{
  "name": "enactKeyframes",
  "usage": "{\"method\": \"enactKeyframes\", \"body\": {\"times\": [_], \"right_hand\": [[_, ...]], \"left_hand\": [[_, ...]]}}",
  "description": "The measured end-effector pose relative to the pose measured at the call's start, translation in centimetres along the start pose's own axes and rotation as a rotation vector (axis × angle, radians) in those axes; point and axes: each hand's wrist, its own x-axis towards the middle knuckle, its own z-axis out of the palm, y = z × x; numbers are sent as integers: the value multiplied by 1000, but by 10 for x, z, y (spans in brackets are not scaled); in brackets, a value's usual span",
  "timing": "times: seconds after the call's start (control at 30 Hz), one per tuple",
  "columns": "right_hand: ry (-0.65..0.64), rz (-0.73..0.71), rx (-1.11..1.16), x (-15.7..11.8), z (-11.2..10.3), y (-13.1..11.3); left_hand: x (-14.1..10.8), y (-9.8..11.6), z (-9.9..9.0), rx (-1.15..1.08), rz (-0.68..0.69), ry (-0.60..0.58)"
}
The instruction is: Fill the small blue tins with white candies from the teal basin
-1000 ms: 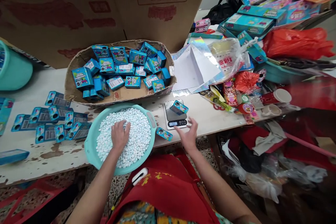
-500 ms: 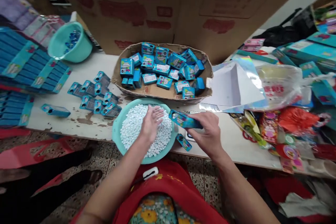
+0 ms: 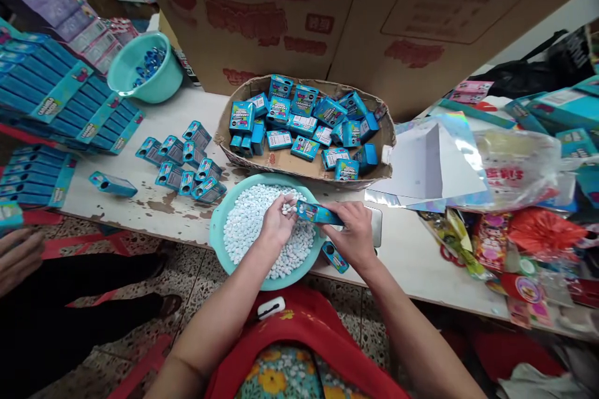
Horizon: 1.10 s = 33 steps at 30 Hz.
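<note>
A turquoise basin (image 3: 218, 230) full of small white candies (image 3: 250, 218) sits at the table's front edge. Over it, my left hand (image 3: 279, 221) is cupped with a few white candies in its fingers. My right hand (image 3: 352, 227) grips a small blue box (image 3: 313, 212), tilted so that its end meets the fingers of my left hand. Another blue box (image 3: 335, 257) lies just right of the basin. Behind the basin, a cut-down cardboard tray (image 3: 290, 166) holds several blue boxes. More blue boxes (image 3: 169, 174) stand in a group to the left.
A second turquoise basin (image 3: 161, 86) with blue pieces stands at the back left, near stacked blue cartons (image 3: 60, 87). Another person's hand (image 3: 19, 259) shows at the left edge. Wrapped sweets (image 3: 491, 240) and bags crowd the right. A large carton (image 3: 299, 19) rises behind.
My left hand has closed around some candies, and the box in my right hand has come against it. The view has shifted, and another person's hand with a blue item has appeared at the left.
</note>
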Motion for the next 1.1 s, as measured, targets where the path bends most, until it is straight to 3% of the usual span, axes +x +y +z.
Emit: {"method": "enactKeyframes", "body": {"times": [0.13, 0.27, 0.4, 0.5, 0.6, 0.83, 0.97, 1.1], "right_hand": [[52, 159, 232, -11, -5, 19], [119, 464, 483, -35, -5, 55], [213, 699, 611, -62, 1, 99], [273, 752, 526, -76, 4, 129], [312, 784, 492, -85, 7, 149], [344, 771, 488, -100, 0, 164], [494, 873, 520, -117, -12, 176], [594, 980, 522, -135, -17, 191]], "left_hand": [[0, 5, -3, 98, -105, -82], [-3, 11, -2, 179, -168, -245], [1, 15, -4, 297, -91, -207], [9, 17, -8, 299, -46, -96], [18, 15, -14, 313, -45, -60], [24, 8, -19, 395, 3, 16], [25, 10, -19, 376, -57, -17], [27, 12, -18, 343, -1, 12]]}}
